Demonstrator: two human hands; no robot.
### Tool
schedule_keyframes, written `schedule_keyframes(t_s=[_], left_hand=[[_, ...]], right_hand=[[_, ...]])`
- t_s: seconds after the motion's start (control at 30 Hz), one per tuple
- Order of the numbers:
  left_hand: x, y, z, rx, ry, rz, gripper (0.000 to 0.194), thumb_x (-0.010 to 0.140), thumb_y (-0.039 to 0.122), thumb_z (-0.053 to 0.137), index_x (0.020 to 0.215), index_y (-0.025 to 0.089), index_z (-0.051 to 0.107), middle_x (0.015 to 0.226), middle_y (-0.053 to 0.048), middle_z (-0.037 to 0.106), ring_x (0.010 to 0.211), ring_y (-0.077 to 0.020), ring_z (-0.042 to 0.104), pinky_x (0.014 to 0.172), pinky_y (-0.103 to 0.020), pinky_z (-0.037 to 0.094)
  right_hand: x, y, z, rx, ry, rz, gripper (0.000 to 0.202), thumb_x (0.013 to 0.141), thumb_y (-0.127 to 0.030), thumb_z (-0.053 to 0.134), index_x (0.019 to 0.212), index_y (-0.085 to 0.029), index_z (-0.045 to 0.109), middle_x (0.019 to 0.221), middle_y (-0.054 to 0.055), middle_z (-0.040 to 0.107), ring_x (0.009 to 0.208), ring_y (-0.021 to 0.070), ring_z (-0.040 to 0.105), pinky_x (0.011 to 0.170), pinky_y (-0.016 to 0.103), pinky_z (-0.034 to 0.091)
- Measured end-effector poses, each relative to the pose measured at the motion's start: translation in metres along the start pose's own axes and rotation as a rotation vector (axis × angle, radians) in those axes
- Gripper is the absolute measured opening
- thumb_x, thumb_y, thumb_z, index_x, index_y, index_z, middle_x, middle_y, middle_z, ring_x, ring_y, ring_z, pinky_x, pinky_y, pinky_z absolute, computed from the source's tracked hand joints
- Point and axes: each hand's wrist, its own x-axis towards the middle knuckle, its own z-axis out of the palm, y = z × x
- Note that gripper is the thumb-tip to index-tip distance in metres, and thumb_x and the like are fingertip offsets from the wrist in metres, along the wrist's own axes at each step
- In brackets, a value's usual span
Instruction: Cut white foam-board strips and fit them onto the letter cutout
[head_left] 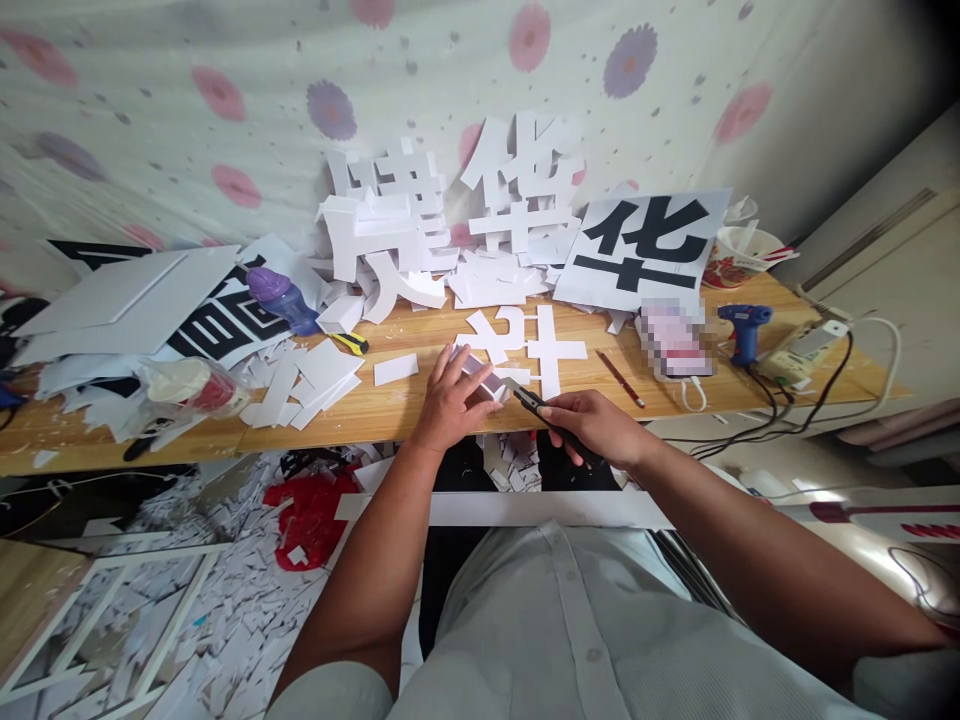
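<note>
My left hand [448,400] is at the table's front edge, fingers and thumb about a small white foam-board piece [491,386] and holding it against the tabletop. In my right hand [592,425] is a black utility knife [551,413]. Its blade points left and meets the right end of that piece, or nearly so. Just behind my hands lie flat white cut-out character parts [551,348], one of them cross-shaped. A small white rectangle [396,369] rests left of my left hand. Across my lap lies a long white strip [517,508].
White character shapes [517,175] lean at the back beside a printed character sheet [645,245]. A yellow-black cutter [351,343], purple bottle [281,300], pencil [621,378], phone [675,340] and blue glue gun [745,332] lie around. Scraps cover the floor [247,600].
</note>
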Motion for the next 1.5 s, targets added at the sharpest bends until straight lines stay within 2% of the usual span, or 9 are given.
schedule_keyframes(t_s=[0.1, 0.27, 0.43, 0.6, 0.8, 0.93, 1.03, 1.5], left_hand=[[0.0, 0.0, 0.0, 0.006, 0.0, 0.0, 0.063, 0.093, 0.053, 0.085, 0.151, 0.035, 0.068, 0.175, -0.011, 0.045, 0.169, -0.0422, 0.027, 0.131, -0.069, 0.037], [0.0, -0.001, 0.001, 0.013, 0.002, 0.023, 0.063, 0.093, 0.049, 0.085, 0.151, 0.031, 0.068, 0.176, -0.013, 0.044, 0.169, -0.0419, 0.027, 0.132, -0.067, 0.037], [-0.001, -0.002, 0.001, 0.013, -0.005, 0.017, 0.066, 0.091, 0.048, 0.088, 0.152, 0.033, 0.067, 0.176, -0.012, 0.043, 0.169, -0.0419, 0.027, 0.132, -0.068, 0.037], [-0.001, -0.003, 0.001, 0.011, 0.001, 0.021, 0.067, 0.09, 0.05, 0.088, 0.151, 0.033, 0.068, 0.176, -0.012, 0.043, 0.169, -0.0415, 0.028, 0.133, -0.067, 0.036], [0.0, -0.003, 0.002, 0.005, -0.002, 0.019, 0.066, 0.091, 0.05, 0.087, 0.151, 0.034, 0.067, 0.177, -0.011, 0.043, 0.169, -0.0423, 0.027, 0.132, -0.069, 0.036], [0.0, -0.002, 0.001, 0.009, 0.003, 0.026, 0.066, 0.09, 0.05, 0.088, 0.15, 0.032, 0.068, 0.176, -0.013, 0.044, 0.169, -0.0421, 0.028, 0.132, -0.068, 0.036], [0.0, -0.002, 0.001, 0.008, 0.005, 0.022, 0.066, 0.09, 0.049, 0.089, 0.151, 0.033, 0.068, 0.176, -0.012, 0.044, 0.169, -0.0423, 0.028, 0.132, -0.068, 0.036], [0.0, -0.001, 0.001, 0.005, 0.006, 0.005, 0.065, 0.09, 0.049, 0.089, 0.15, 0.034, 0.069, 0.175, -0.011, 0.045, 0.169, -0.0418, 0.027, 0.132, -0.068, 0.036]], right_hand=[[0.002, 0.0, 0.003, 0.008, -0.002, 0.013, 0.046, 0.098, -0.059, 0.069, 0.073, -0.021, 0.061, 0.056, -0.001, 0.062, 0.039, 0.0106, 0.049, 0.042, 0.026, 0.035], [-0.003, 0.002, 0.005, 0.034, -0.035, -0.004, 0.044, 0.095, -0.06, 0.072, 0.08, -0.019, 0.065, 0.067, 0.0, 0.067, 0.042, 0.0114, 0.055, 0.04, 0.026, 0.036], [-0.01, 0.0, -0.003, -0.004, 0.028, -0.068, 0.049, 0.097, -0.065, 0.069, 0.079, -0.02, 0.064, 0.067, 0.0, 0.066, 0.043, 0.0111, 0.055, 0.043, 0.026, 0.038], [-0.012, 0.009, -0.002, 0.033, 0.059, -0.048, 0.049, 0.095, -0.067, 0.071, 0.081, -0.021, 0.062, 0.069, 0.0, 0.068, 0.044, 0.0116, 0.057, 0.043, 0.026, 0.038], [0.002, 0.007, 0.001, 0.016, 0.024, -0.05, 0.042, 0.096, -0.06, 0.071, 0.083, -0.021, 0.063, 0.07, 0.0, 0.069, 0.045, 0.0119, 0.057, 0.044, 0.026, 0.04], [0.013, -0.001, -0.004, -0.038, -0.005, -0.046, 0.042, 0.096, -0.06, 0.07, 0.082, -0.02, 0.066, 0.07, 0.001, 0.07, 0.044, 0.0116, 0.055, 0.043, 0.027, 0.036], [0.018, -0.003, -0.009, -0.072, -0.023, -0.052, 0.043, 0.097, -0.061, 0.069, 0.085, -0.02, 0.069, 0.071, 0.001, 0.071, 0.044, 0.0122, 0.056, 0.045, 0.027, 0.037], [0.019, -0.008, -0.017, -0.154, -0.061, -0.04, 0.046, 0.097, -0.063, 0.069, 0.079, -0.021, 0.066, 0.067, 0.001, 0.069, 0.045, 0.0131, 0.056, 0.046, 0.028, 0.036]])
